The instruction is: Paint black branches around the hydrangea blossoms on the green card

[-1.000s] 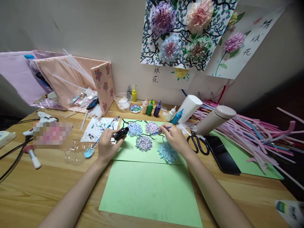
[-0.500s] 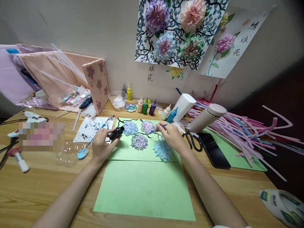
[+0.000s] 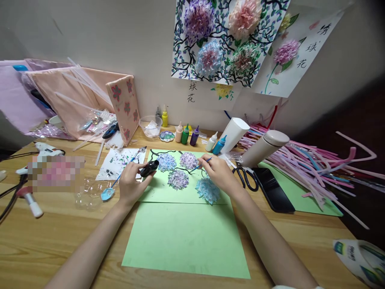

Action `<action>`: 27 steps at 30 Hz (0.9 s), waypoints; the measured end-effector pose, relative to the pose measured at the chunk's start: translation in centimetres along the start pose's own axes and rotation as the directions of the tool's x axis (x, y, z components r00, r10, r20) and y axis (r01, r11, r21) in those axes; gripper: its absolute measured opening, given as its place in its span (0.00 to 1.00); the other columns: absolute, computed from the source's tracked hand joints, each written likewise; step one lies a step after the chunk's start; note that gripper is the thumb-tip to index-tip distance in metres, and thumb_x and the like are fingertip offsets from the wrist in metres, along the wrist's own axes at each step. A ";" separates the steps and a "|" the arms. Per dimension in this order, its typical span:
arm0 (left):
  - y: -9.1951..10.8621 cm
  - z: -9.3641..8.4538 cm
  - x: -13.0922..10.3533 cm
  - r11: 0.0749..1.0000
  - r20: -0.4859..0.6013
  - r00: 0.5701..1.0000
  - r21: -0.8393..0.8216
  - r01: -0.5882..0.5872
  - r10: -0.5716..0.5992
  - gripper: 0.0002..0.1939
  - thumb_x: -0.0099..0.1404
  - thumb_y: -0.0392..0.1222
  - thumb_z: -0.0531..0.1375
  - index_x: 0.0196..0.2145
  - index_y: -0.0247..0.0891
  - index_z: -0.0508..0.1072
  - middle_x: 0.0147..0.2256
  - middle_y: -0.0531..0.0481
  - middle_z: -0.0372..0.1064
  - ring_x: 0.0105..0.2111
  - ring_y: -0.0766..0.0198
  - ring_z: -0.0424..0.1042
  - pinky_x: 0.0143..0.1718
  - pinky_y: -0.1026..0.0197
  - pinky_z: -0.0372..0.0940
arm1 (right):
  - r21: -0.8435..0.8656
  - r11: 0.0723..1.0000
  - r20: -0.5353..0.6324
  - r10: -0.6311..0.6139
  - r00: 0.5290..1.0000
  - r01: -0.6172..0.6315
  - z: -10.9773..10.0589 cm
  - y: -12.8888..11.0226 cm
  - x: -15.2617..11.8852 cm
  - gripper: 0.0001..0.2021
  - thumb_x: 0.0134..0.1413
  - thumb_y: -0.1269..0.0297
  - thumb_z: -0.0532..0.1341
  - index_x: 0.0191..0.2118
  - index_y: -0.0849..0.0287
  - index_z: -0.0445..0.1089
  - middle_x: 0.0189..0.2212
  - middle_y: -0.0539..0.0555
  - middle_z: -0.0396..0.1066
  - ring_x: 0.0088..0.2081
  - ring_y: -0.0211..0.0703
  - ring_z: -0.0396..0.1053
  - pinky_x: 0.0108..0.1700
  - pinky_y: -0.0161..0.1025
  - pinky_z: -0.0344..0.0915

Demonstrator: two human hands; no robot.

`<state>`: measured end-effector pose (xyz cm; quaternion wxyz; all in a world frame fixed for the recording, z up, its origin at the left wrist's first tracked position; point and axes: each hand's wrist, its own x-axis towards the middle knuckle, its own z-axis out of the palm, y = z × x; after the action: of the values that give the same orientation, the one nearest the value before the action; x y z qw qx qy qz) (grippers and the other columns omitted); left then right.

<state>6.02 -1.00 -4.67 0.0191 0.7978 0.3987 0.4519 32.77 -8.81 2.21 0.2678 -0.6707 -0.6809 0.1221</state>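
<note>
My left hand (image 3: 134,182) is closed around a small black paint bottle (image 3: 149,168), tilted with its mouth toward the right, over the left side of the green paper (image 3: 186,237). Pinched in my right hand (image 3: 217,171) is a thin blue paintbrush (image 3: 201,164), its tip down at a painted black branch. Several ruffled flowers lie on the paper's upper half: a blue-violet flower (image 3: 166,162), a pink-lilac flower (image 3: 188,160), a purple flower (image 3: 178,179) and a light blue flower (image 3: 207,190) beside my right wrist. Black branch lines run between them.
Black scissors (image 3: 246,178), a phone (image 3: 273,190) and a thermos (image 3: 264,148) stand or lie on the right. Left are a paint-spotted sheet (image 3: 112,162), a clear plastic palette (image 3: 90,194) and a glue gun (image 3: 48,149). Paint bottles (image 3: 185,134) line the back.
The whole view has shifted slightly. My right hand's brush tip stays near the branch between the flowers, and my left hand still holds the bottle.
</note>
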 end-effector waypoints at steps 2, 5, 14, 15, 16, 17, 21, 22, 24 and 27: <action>0.0 0.0 0.0 1.000 0.003 1.000 0.001 0.003 -0.003 0.14 0.55 0.41 0.63 0.39 0.38 0.69 0.28 0.53 0.63 0.28 0.65 0.62 0.31 0.62 0.59 | 0.005 1.000 0.002 -0.003 1.000 0.003 0.0 0.0 0.0 0.15 0.63 0.60 0.47 0.29 0.58 0.64 0.26 0.51 0.68 0.31 0.41 0.65 0.34 0.35 0.55; -0.1 0.1 -0.1 1.000 0.004 1.000 -0.003 -0.002 0.002 0.14 0.55 0.41 0.63 0.40 0.38 0.69 0.29 0.52 0.64 0.28 0.65 0.63 0.31 0.62 0.59 | 0.012 1.000 0.007 -0.005 1.000 0.005 0.0 0.0 0.1 0.15 0.63 0.59 0.47 0.29 0.58 0.64 0.26 0.51 0.68 0.31 0.41 0.65 0.35 0.35 0.56; -0.1 0.1 -0.1 1.000 0.004 1.000 -0.015 -0.016 0.016 0.14 0.55 0.41 0.63 0.40 0.38 0.69 0.29 0.52 0.64 0.28 0.65 0.63 0.31 0.62 0.60 | 0.004 1.000 0.012 -0.012 1.000 0.012 -0.2 0.0 0.1 0.15 0.63 0.59 0.47 0.29 0.57 0.64 0.25 0.51 0.67 0.31 0.41 0.65 0.34 0.35 0.55; -0.1 0.1 -0.1 1.000 0.006 1.000 -0.013 -0.017 0.017 0.14 0.55 0.41 0.63 0.40 0.38 0.69 0.28 0.52 0.64 0.28 0.65 0.63 0.31 0.62 0.59 | -0.004 1.000 0.013 -0.011 1.000 0.011 -0.3 0.0 0.0 0.15 0.63 0.59 0.47 0.29 0.57 0.64 0.25 0.51 0.67 0.30 0.40 0.65 0.34 0.35 0.55; -0.1 0.1 -0.1 1.000 0.007 1.000 -0.010 -0.017 0.017 0.14 0.55 0.41 0.63 0.40 0.38 0.69 0.28 0.53 0.64 0.28 0.65 0.63 0.31 0.62 0.59 | -0.010 1.000 0.013 -0.009 1.000 0.009 -0.4 0.0 0.0 0.15 0.63 0.59 0.47 0.29 0.57 0.64 0.25 0.50 0.67 0.30 0.40 0.65 0.33 0.35 0.55; -0.1 0.1 -0.1 1.000 0.008 1.000 -0.009 -0.018 0.018 0.14 0.55 0.41 0.63 0.40 0.39 0.68 0.28 0.53 0.63 0.28 0.65 0.63 0.31 0.62 0.59 | -0.013 1.000 0.015 -0.006 1.000 0.007 -0.5 0.0 0.0 0.15 0.63 0.59 0.47 0.29 0.57 0.64 0.25 0.50 0.67 0.30 0.40 0.65 0.33 0.35 0.54; 0.0 0.0 -0.2 1.000 0.004 1.000 -0.014 -0.018 0.018 0.15 0.55 0.40 0.63 0.40 0.38 0.68 0.29 0.52 0.64 0.28 0.65 0.63 0.31 0.62 0.59 | -0.017 1.000 0.024 0.016 1.000 -0.015 -0.8 0.1 0.0 0.16 0.63 0.59 0.47 0.28 0.58 0.63 0.26 0.51 0.68 0.31 0.40 0.65 0.34 0.35 0.54; -0.1 0.0 -0.2 1.000 0.002 1.000 -0.014 -0.019 0.019 0.15 0.55 0.40 0.63 0.40 0.38 0.68 0.29 0.52 0.64 0.28 0.65 0.63 0.31 0.62 0.59 | -0.019 1.000 0.024 0.023 0.999 -0.023 -0.9 0.2 0.0 0.16 0.63 0.59 0.47 0.28 0.58 0.63 0.26 0.51 0.68 0.31 0.40 0.65 0.34 0.34 0.54; -0.1 0.0 -0.2 1.000 0.004 1.000 -0.015 -0.017 0.017 0.15 0.55 0.40 0.63 0.40 0.38 0.68 0.29 0.52 0.64 0.28 0.65 0.63 0.31 0.62 0.59 | -0.024 0.999 0.022 0.032 0.999 -0.031 -1.0 0.3 0.1 0.16 0.63 0.60 0.47 0.28 0.58 0.64 0.27 0.51 0.69 0.31 0.40 0.66 0.34 0.34 0.54; -0.2 0.0 -0.3 1.000 0.007 1.000 -0.017 -0.007 0.007 0.15 0.55 0.41 0.63 0.40 0.38 0.69 0.29 0.52 0.64 0.28 0.64 0.63 0.31 0.62 0.59 | -0.023 0.999 0.027 0.030 0.999 -0.029 -1.1 0.6 0.3 0.16 0.63 0.60 0.47 0.28 0.58 0.64 0.26 0.51 0.70 0.30 0.40 0.66 0.33 0.34 0.55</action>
<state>5.86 -1.06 -4.91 0.0256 0.8006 0.3921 0.4524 33.89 -8.72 2.89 0.2490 -0.6818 -0.6758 0.1278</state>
